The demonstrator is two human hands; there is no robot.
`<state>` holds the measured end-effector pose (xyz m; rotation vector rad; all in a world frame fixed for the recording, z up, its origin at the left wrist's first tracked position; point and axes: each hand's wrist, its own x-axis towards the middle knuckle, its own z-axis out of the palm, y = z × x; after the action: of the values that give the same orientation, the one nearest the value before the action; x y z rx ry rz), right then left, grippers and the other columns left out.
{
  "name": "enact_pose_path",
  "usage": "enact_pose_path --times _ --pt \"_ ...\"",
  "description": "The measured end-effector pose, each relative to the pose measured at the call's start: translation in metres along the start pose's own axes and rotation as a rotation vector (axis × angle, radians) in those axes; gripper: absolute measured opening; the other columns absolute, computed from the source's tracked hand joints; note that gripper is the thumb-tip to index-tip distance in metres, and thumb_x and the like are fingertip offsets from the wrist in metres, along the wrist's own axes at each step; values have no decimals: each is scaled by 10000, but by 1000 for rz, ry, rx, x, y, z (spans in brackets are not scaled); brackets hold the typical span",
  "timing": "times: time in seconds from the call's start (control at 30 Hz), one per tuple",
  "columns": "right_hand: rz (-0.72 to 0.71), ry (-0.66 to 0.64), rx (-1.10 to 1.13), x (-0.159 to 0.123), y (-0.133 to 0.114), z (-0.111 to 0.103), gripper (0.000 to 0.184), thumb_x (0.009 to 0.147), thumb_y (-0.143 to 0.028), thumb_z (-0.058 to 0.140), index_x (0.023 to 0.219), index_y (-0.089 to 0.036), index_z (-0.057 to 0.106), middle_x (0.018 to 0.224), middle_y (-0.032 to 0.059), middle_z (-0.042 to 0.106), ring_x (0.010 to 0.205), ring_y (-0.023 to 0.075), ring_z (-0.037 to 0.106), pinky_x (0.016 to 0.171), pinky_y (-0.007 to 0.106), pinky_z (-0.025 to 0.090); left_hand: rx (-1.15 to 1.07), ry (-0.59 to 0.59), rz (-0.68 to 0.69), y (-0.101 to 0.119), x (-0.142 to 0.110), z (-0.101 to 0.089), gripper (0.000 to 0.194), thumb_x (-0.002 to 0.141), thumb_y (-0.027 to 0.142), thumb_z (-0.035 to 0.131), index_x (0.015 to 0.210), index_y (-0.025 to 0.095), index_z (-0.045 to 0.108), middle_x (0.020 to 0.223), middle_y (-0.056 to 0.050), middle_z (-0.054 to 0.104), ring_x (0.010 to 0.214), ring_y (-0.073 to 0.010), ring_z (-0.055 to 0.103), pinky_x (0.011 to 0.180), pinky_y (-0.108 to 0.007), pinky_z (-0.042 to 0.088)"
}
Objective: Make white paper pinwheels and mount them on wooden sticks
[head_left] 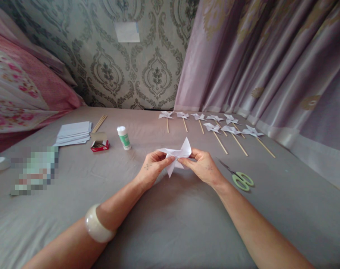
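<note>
Between my two hands is a white paper pinwheel (183,151) with folded, pointed blades, held above the grey sheet with no stick visible on it. My left hand (152,167) grips its left side, the thumb pressing near the centre. On the other side my right hand (205,166) pinches it too, its thumb tip close to the left thumb. The fingers behind the paper are partly hidden. Green-handled scissors (242,181) lie to the right of my right hand, blades pointing away. A glue stick (124,138) with a green label stands beyond my left hand.
Several finished pinwheels (213,127) on wooden sticks lie at the back right. At the left are a stack of white paper (74,132), loose wooden sticks (99,123), a small red box (100,145) of small metal pieces and a blurred-out packet (37,170). Curtains (259,56) hang behind.
</note>
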<state>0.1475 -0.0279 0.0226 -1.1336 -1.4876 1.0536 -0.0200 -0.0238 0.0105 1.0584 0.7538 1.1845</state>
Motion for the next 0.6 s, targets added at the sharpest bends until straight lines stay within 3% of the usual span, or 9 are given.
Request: enact_pose_path --times 0.27,0.6 --pt "-25 26 -71 -1 -3 0 251 664 -330 714 839 -150 721 840 60 749 781 200 674 752 318 510 -4 -16 -8 3 -2 2 280 572 269 831 785 127 718 799 -56 736 693 -147 641 708 -266 484" --pt "-51 5 -93 -2 -4 0 195 685 -312 688 796 -158 730 804 41 748 750 196 674 728 301 496 44 -1 -32 5 -1 3 283 559 267 838 779 130 724 732 -39 724 632 -130 624 644 -244 478"
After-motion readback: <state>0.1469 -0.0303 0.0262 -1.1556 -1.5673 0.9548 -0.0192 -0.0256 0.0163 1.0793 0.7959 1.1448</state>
